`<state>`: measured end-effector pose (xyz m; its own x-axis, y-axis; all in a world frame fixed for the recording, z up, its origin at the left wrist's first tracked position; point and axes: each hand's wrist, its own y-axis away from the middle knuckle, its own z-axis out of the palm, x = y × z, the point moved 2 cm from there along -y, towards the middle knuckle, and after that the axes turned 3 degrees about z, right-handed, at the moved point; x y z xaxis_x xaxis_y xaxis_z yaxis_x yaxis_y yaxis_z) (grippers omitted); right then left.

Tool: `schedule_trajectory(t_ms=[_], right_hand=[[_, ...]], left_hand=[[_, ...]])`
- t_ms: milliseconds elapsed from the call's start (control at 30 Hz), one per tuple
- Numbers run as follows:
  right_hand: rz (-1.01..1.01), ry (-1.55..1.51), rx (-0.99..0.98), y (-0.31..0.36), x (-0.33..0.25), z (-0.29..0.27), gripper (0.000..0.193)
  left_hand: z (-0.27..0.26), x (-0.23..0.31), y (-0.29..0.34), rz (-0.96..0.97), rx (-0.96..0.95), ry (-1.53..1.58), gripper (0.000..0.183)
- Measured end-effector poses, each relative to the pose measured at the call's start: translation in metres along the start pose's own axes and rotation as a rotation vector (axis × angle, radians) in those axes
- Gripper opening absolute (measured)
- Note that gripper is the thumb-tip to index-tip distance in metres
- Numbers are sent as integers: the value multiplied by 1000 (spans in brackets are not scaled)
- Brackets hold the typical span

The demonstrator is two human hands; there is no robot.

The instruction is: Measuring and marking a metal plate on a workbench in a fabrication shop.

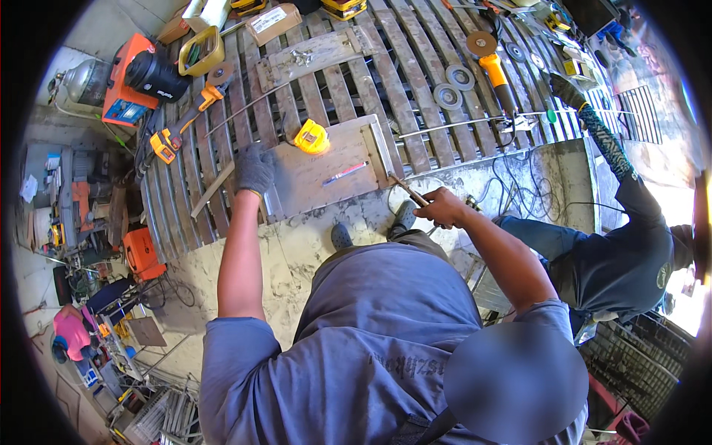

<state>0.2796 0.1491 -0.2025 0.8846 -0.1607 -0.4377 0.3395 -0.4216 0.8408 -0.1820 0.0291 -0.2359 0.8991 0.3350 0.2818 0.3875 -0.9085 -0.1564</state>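
Note:
My left hand (254,170), in a dark grey knit glove, is curled at the left edge of a flat board (304,178). Whatever lies beneath its fingers is hidden. Close to its wrist a metal strip (270,202) runs along that edge. Bare, my right hand (443,208) is closed around a slim tool with a brownish shaft (412,192), its kind unclear. The tool's tip meets the near end of a metal angle piece (383,148) on the board's right side. A yellow tape measure (311,138) and a pen (345,173) lie on the board.
The slatted metal bench (408,96) carries angle grinders (492,70) (185,122), grinding discs (448,96), a long rod (452,126) and a small plate with metal bits (311,59). Cables (519,185) hang at right. A co-worker's patterned sleeve (604,141) reaches over the bench's right end.

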Motion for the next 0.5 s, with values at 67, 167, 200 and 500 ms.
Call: schedule_trajectory(t_ms=[67,167,200,500], right_hand=[[38,26,-19,-3,13,-2,46],[-46,-56,-17,6,5,-5,65],[-64,-26,3,-4,7,-3,92],[-107,-70,65,-1,22,-12,123]], left_hand=[[-31,83,1,-60,-1,97,27],[-7,163,53,-139,-512,765,32],[41,172,79,-44,-681,1079,36],[142,313,109,-607,-1394,1945,41]])
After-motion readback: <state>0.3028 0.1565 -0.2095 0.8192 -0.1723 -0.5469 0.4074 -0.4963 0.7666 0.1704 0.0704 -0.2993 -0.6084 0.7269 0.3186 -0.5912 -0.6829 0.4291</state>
